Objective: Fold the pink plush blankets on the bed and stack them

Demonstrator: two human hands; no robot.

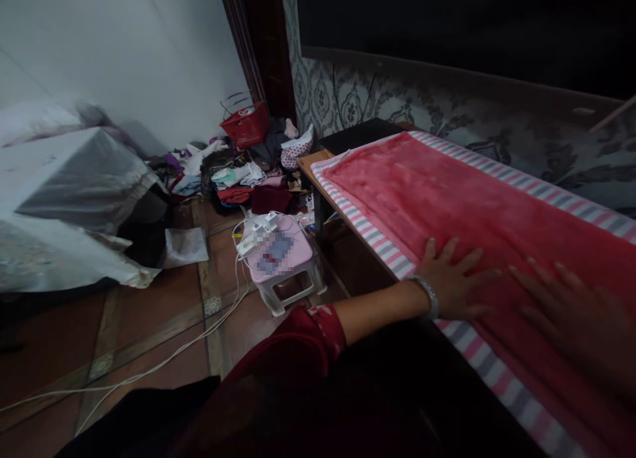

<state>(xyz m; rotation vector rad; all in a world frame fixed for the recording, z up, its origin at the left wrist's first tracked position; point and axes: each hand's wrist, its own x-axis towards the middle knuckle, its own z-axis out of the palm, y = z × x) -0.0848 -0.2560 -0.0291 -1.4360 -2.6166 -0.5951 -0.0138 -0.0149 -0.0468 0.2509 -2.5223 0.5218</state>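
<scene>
A pinkish-red plush cloth [422, 179] lies spread along a narrow table, over a striped cloth [365, 232] in white, pink and grey that shows along both long sides. My left hand [454, 279], with a bracelet [428, 295] at the wrist, rests flat on the red cloth near its front edge, fingers spread. To its right, my right hand [571, 319] also lies over the red cloth with fingers stretched out. It is dim and slightly blurred. Neither hand grips anything.
On the tiled floor left of the table stands a small pink-topped stool [298, 249] carrying a power strip [258, 236]. A white cord [199, 339] trails across the tiles. Behind are heaped clothes [238, 179] and a red basket [251, 126]. A large dark screen [447, 27] overhangs the table.
</scene>
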